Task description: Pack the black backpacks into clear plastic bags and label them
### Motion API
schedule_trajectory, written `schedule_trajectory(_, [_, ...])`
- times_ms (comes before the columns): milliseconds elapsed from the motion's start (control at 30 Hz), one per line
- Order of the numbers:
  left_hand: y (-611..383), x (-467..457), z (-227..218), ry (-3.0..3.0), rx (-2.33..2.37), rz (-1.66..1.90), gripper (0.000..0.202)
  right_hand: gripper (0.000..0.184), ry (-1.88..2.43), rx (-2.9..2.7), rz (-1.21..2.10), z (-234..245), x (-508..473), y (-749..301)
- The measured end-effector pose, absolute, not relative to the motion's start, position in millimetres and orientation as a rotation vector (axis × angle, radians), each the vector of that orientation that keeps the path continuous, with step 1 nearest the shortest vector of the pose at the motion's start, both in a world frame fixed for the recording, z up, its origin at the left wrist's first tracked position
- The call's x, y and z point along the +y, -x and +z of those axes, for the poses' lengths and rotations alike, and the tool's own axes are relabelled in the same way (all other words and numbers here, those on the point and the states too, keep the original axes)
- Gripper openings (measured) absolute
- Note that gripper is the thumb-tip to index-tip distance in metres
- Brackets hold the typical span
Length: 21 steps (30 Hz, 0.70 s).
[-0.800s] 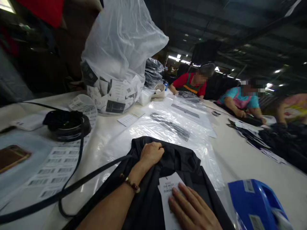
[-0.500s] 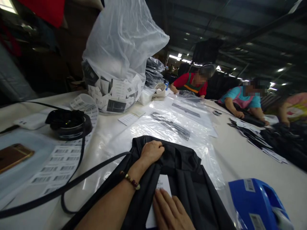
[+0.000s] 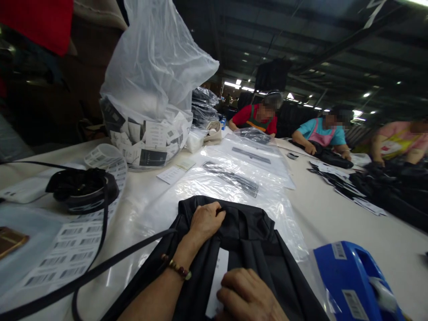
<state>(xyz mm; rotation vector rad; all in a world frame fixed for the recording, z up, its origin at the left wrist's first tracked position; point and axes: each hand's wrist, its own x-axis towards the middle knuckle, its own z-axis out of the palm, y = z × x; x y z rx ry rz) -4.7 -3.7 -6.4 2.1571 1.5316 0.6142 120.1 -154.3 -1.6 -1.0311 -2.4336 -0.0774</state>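
A black jacket (image 3: 264,258) lies on clear plastic in front of me, collar end away from me. My left hand (image 3: 207,220), a beaded bracelet at its wrist, is closed on the cloth near the collar. A white hang tag (image 3: 219,266) rests lengthwise on the jacket's front. Over the tag's lower part, my right hand (image 3: 249,294) has its fingers curled in; whatever is between them is hidden. A long black strap (image 3: 110,263) runs from the left to the jacket's left edge.
Left are a roll of barcode stickers (image 3: 80,236), a black round container (image 3: 83,189) and a phone (image 3: 11,240). Behind stands a plastic bag of tags (image 3: 147,133). A blue jug (image 3: 351,281) is at right. Several co-workers (image 3: 321,133) handle black garments (image 3: 397,187) across the table.
My right hand has gone from fingers laid flat on the tag to curled fingers, slightly lower and to the right. The left hand keeps its hold. The view has shifted a little.
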Motion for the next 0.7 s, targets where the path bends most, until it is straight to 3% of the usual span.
schedule_trajectory(200, [1, -8, -12, -2.413, 1.475, 0.677, 0.035, 0.023, 1.695, -1.961, -0.176, 15, -108, -174])
schedule_trajectory(333, [0, -5, -17, -2.574, 1.497, 0.501, 0.045, 0.032, 2.139, -1.719, -0.054, 8, -91, -185])
schedule_trajectory(467, [2, 1, -20, -2.73, 1.446, 0.244, 0.039, 0.036, 1.962, -1.806, -0.093, 21, -132, -188])
schedule_trajectory(700, [4, 7, -26, -2.823, 1.373, 0.21, 0.04, 0.025, 1.933, -1.474, -0.709, 48, -290, -265])
